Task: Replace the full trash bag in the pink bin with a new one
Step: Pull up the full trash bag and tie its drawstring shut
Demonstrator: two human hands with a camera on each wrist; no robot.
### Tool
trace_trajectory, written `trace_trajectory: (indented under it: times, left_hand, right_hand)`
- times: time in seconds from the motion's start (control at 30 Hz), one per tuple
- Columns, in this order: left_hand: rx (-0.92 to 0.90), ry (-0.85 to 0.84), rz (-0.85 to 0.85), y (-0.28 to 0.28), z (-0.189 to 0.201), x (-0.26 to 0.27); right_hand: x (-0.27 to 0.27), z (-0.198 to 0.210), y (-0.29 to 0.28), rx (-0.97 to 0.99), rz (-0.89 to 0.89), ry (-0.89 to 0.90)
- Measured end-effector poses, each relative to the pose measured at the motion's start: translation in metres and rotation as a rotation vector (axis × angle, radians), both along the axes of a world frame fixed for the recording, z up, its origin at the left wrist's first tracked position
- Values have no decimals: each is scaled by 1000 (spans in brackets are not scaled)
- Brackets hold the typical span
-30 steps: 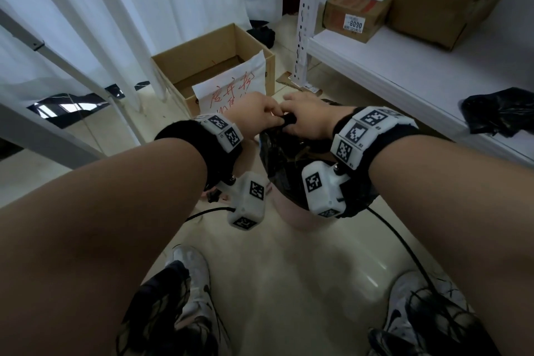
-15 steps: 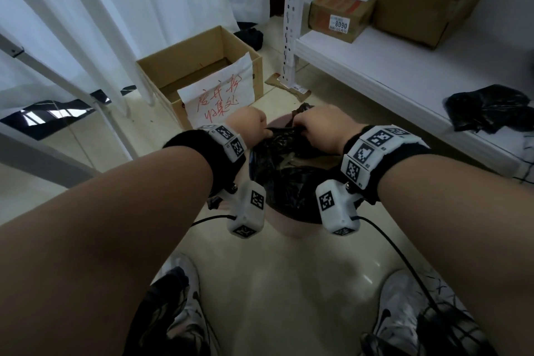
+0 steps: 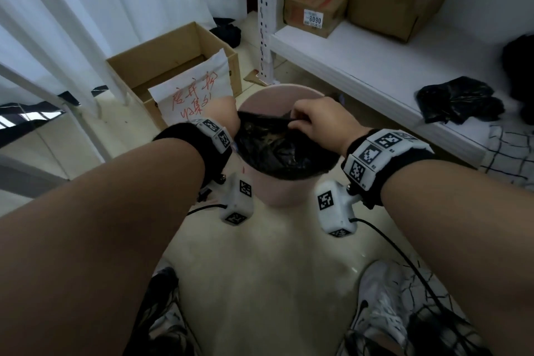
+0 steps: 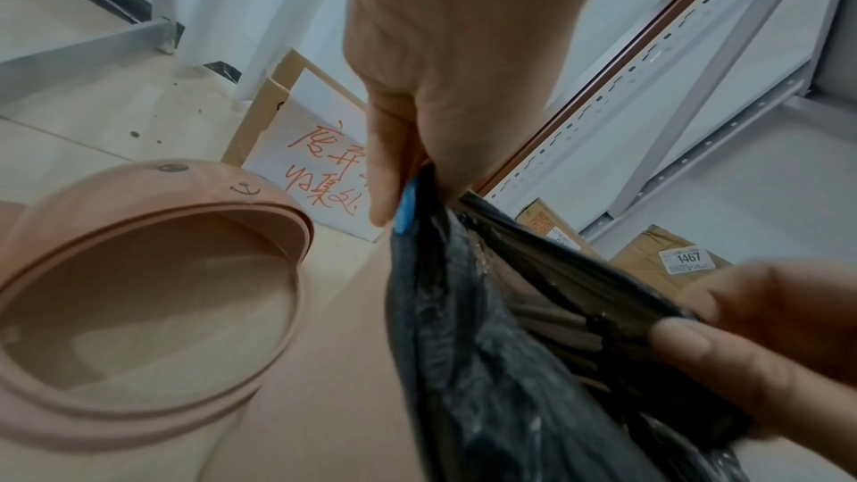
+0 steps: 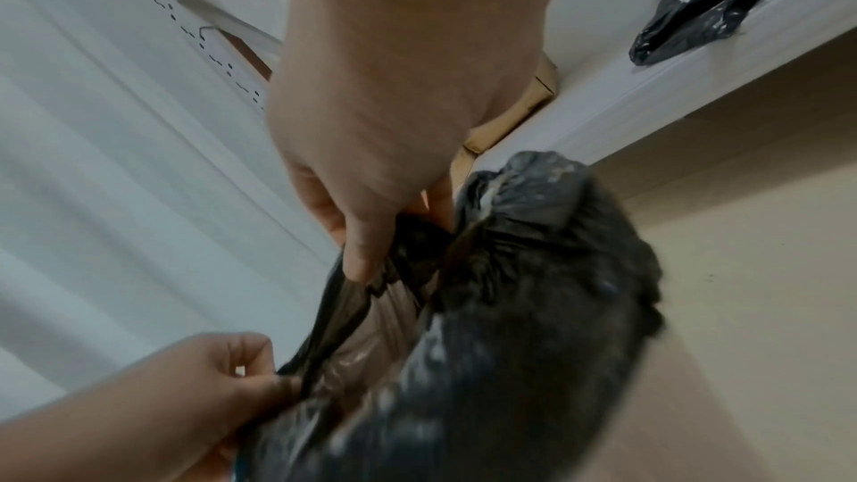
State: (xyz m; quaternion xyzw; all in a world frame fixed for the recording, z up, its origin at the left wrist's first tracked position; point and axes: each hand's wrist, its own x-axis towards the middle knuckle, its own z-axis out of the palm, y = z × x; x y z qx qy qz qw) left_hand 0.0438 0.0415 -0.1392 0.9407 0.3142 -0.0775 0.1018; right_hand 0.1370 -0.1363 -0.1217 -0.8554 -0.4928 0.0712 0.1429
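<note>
Two shoes (image 3: 378,309) stand on the floor. Just past them, the pink bin (image 3: 277,191) holds the black trash bag (image 3: 277,150). The left hand (image 3: 224,113) pinches the bag's edge on one side. The right hand (image 3: 316,121) pinches the edge on the other side, fingers (image 5: 357,251) curled on the plastic. Farther off, another black bag (image 3: 456,98) lies on the white shelf (image 3: 361,58), and a cardboard box (image 3: 161,69) sits on the floor.
</note>
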Motion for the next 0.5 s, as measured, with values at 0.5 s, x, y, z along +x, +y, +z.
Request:
trace_trajectory:
  times: [0.5]
  left_hand:
    - [47,-358,-185,-12,7,-2]
  right_hand:
    - [15,-16,-9,-242,-173,-92]
